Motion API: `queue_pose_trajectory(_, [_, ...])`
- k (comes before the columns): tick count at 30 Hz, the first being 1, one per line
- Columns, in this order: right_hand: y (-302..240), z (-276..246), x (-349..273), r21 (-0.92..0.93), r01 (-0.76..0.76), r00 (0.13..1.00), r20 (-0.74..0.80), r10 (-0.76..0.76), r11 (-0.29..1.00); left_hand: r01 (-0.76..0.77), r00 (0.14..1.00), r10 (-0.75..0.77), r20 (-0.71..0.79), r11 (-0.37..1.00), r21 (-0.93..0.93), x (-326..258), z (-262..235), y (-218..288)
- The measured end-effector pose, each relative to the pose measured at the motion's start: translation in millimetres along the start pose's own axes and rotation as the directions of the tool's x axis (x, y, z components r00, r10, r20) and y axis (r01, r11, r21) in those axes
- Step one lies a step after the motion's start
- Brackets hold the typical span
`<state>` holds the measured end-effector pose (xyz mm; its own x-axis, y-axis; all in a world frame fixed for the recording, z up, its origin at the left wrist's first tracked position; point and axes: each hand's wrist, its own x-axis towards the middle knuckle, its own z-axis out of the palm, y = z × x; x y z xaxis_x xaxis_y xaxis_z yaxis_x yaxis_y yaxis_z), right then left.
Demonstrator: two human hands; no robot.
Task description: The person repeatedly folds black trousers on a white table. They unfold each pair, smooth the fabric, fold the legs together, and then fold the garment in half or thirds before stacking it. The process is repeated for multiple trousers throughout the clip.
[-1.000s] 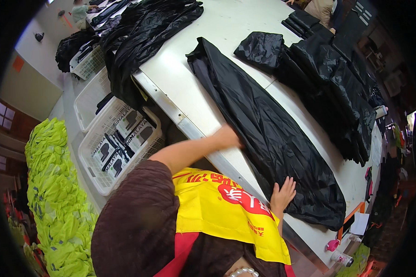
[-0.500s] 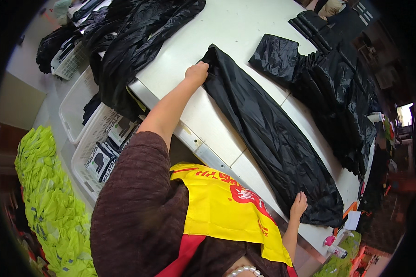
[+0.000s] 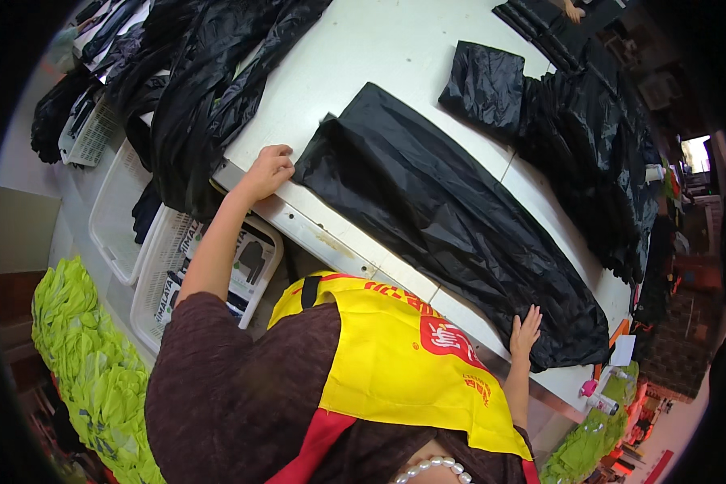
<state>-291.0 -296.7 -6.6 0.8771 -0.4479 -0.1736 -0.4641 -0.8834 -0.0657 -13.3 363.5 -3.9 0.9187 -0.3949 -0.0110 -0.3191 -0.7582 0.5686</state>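
Note:
A long piece of thin, shiny black fabric (image 3: 427, 210) lies slantwise over the white table, its near left corner close to the table edge. At that corner is my left hand (image 3: 269, 172), its fingers bent and closed on the fabric's edge; the exact pinch is hard to see. My right hand (image 3: 526, 329) rests flat on the fabric's right end with its fingers stretched out. Creases run along the piece, and its kind of garment or part cannot be made out.
A heap of black fabric (image 3: 194, 97) hangs over the table's left end. Stacked black pieces (image 3: 581, 161) lie at the right. White baskets (image 3: 149, 278) stand below on the left, beside a lime-green pile (image 3: 89, 371). Another person's hand (image 3: 573, 11) shows at the far right.
My left hand has drawn the fabric's left edge toward me and left, so the piece lies wider. My right hand's fingers have spread on the fabric. The view has shifted slightly.

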Motion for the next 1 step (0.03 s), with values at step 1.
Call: queue_pose_trajectory(1, [-3.6, -1.9, 2.3, 0.000, 0.007, 1.000, 0.008, -0.007, 1.000, 0.048, 0.999, -0.048, -0.022, 0.999, 0.009, -6.7, 3.2, -4.7])
